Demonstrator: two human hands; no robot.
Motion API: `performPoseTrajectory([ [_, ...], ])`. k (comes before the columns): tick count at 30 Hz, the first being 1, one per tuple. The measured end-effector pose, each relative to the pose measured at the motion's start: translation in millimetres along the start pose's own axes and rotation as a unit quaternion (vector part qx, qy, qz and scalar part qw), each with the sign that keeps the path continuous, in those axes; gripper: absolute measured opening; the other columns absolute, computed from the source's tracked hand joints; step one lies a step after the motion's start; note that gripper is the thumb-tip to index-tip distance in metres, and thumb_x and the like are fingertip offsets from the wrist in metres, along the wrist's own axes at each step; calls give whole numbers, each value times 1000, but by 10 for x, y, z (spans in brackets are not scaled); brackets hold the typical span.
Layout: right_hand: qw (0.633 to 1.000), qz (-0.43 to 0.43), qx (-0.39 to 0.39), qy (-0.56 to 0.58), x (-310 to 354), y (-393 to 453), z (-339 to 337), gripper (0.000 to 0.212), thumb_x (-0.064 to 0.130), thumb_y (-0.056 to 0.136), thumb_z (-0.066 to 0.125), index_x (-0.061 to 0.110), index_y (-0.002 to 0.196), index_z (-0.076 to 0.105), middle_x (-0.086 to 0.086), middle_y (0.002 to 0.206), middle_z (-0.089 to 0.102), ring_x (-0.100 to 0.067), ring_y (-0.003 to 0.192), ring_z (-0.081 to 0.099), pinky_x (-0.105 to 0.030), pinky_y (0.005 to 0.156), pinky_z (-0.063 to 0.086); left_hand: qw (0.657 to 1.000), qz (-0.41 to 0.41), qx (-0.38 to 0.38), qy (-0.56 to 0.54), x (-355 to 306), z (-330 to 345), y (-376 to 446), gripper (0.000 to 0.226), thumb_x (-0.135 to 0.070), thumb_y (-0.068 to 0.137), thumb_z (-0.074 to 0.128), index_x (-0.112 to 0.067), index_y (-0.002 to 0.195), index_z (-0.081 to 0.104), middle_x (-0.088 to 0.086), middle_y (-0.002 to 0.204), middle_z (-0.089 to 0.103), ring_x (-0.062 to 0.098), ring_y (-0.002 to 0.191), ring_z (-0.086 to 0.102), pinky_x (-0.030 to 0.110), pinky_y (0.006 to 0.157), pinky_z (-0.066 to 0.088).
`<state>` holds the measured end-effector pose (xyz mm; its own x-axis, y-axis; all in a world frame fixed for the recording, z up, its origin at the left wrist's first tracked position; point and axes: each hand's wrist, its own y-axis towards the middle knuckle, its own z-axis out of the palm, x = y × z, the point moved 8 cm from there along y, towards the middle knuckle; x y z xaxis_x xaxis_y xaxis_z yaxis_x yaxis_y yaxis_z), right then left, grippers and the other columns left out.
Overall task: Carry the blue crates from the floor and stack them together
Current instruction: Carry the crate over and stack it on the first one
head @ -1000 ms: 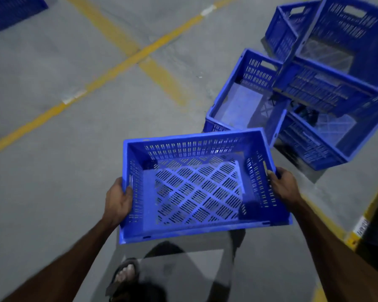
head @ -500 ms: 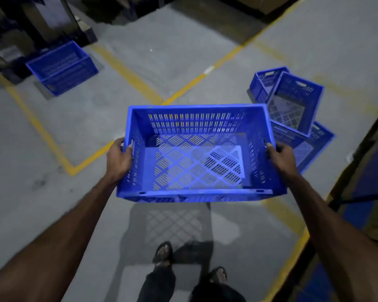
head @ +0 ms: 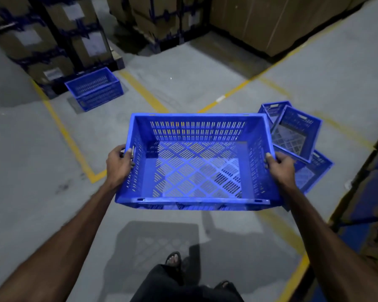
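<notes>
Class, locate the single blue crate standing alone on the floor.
In the head view, the lone crate sits upper left, against the stacked cardboard boxes, beside a yellow floor line.

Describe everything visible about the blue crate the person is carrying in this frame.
The carried blue crate is an open-topped rectangular bin that looks like moulded plastic, with slotted walls and a diamond-lattice vented floor. It is empty, roughly level, and held off the concrete floor. The left hand grips one short end at its handle slot, the right hand the other. Nothing else touches it.

White labels on the cardboard boxes [head: 52, 51] are too blurred to read.
</notes>
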<state>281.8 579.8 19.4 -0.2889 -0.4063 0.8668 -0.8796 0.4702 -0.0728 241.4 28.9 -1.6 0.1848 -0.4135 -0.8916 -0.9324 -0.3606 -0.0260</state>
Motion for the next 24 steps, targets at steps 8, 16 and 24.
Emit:
performPoseTrajectory([
  [8, 1000, -12, 13, -1, 373, 99, 606, 32, 28, 100, 57, 3, 82, 66, -10, 69, 62, -5, 50, 51, -31, 58, 41, 1000, 0, -26, -13, 206, -492, 405, 22, -24, 101, 55, -14, 118, 66, 10, 79, 69, 18, 53, 64, 44, 67, 60],
  [16, 999, -23, 19, 28, 802, 313, 1190, 31, 26, 100, 59, 0, 84, 66, -8, 71, 62, -11, 57, 56, -32, 61, 42, 998, -2, -51, -34, 285, -874, 905, 14, -22, 101, 55, -24, 111, 65, 6, 75, 67, 18, 54, 64, 42, 65, 59],
  [24, 998, -41, 53, 17, 1146, 1069, 2062, 26, 23, 100, 58, 3, 87, 68, -9, 68, 62, -13, 55, 54, -28, 57, 43, 996, -32, -82, -33, 537, -983, 1598, 15, -26, 99, 55, -24, 109, 66, 5, 75, 67, 16, 53, 63, 35, 61, 57],
])
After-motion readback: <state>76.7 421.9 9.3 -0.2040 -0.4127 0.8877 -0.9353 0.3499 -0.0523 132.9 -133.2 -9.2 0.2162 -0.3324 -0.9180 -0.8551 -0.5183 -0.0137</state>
